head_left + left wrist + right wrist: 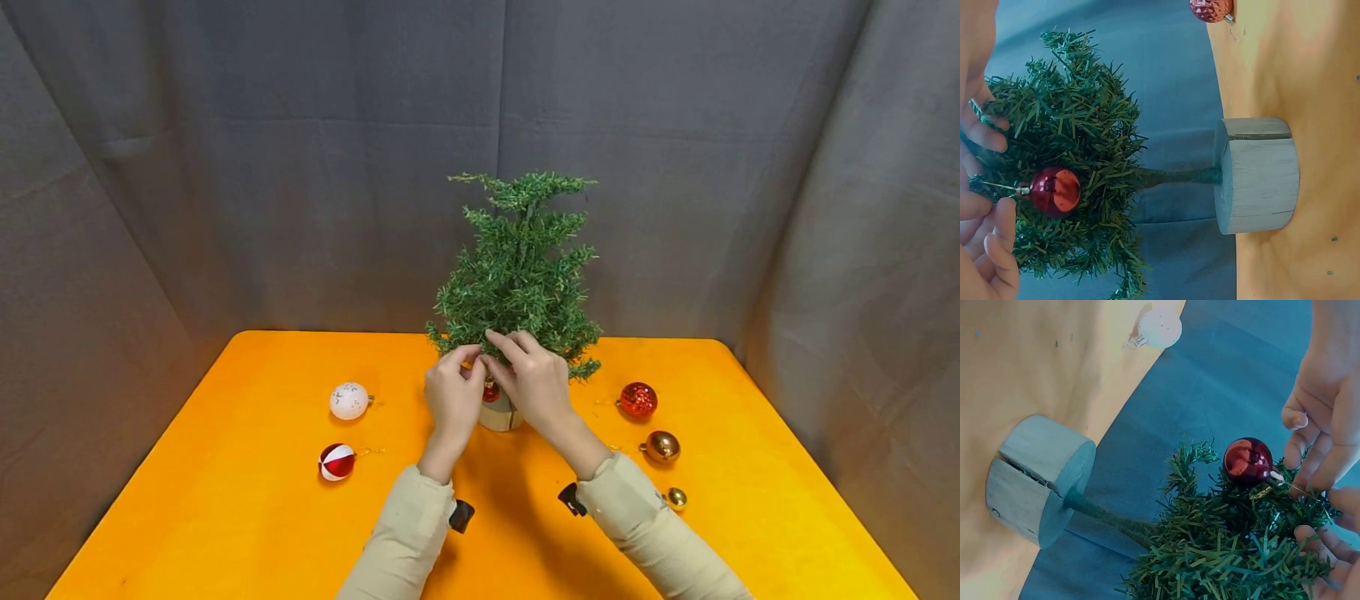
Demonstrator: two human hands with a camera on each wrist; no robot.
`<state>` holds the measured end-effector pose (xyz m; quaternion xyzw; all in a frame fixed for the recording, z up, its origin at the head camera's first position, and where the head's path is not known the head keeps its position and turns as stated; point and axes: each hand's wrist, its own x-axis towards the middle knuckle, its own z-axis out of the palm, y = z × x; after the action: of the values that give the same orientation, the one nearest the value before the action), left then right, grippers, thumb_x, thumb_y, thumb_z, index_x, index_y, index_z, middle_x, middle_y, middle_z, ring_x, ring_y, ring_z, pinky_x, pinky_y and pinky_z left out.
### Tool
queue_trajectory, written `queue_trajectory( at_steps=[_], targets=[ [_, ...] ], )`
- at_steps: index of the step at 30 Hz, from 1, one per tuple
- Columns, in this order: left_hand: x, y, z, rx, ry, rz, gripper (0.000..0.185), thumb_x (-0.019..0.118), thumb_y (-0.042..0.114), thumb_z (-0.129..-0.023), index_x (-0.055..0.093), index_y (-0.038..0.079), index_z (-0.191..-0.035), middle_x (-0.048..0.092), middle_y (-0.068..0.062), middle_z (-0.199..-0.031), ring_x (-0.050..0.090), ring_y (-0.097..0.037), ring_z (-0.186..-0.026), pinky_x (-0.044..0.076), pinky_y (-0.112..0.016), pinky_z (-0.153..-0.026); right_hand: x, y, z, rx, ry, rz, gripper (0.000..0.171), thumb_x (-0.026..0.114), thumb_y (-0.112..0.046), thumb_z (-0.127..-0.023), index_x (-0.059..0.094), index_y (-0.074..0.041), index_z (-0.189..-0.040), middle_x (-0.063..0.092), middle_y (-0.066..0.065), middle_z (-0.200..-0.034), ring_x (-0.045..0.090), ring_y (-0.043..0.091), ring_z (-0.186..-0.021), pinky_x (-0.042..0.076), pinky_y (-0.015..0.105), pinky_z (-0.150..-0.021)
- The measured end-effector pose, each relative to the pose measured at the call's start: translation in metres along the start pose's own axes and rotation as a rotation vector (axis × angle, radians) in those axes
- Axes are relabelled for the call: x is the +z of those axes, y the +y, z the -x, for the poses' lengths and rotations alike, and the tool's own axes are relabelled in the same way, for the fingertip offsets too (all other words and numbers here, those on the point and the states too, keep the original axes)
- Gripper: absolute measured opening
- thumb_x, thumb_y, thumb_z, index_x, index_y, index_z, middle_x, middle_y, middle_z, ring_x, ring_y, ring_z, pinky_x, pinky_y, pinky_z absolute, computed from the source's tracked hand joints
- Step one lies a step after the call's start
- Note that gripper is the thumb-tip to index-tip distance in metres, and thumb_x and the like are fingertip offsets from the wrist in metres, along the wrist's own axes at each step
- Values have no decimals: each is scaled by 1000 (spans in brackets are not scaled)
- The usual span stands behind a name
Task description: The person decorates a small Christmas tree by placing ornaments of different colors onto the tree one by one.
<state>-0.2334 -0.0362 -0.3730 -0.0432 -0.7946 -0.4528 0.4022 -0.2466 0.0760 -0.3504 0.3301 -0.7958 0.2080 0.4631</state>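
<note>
A small artificial Christmas tree (pixel 517 275) stands upright on a round wooden base (pixel 1260 178). At its lower front, a shiny red bauble (pixel 1055 192) hangs against the green needles, its metal cap and thin loop pointing up. My left hand (pixel 455 400) pinches the loop just above the cap between thumb and finger. Close beside it, my right hand (pixel 536 383) holds the tip of a branch (pixel 1319 515) between thumb and fingers; the needles partly hide this grip. In the head view, the hands cover much of the bauble.
Left on the orange table (pixel 225 500) lie a white bauble (pixel 349 401) and a red-and-white bauble (pixel 337 462). To the right are a glittery red bauble (pixel 638 400), a bronze bauble (pixel 662 447) and a small gold bauble (pixel 677 499). Grey curtains (pixel 337 167) surround the table.
</note>
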Motion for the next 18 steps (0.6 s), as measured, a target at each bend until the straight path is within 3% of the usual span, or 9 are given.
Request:
queue_trajectory(
  at_steps=[18],
  targets=[
    [0, -3, 5, -13, -24, -19, 9, 63, 7, -80, 70, 2, -83, 62, -6, -82, 54, -15, -55, 45, -24, -48, 0, 0, 2, -40, -49, 82, 16, 70, -15, -78, 72, -3, -87, 58, 8, -80, 50, 12, -44, 38, 21, -36]
  ],
)
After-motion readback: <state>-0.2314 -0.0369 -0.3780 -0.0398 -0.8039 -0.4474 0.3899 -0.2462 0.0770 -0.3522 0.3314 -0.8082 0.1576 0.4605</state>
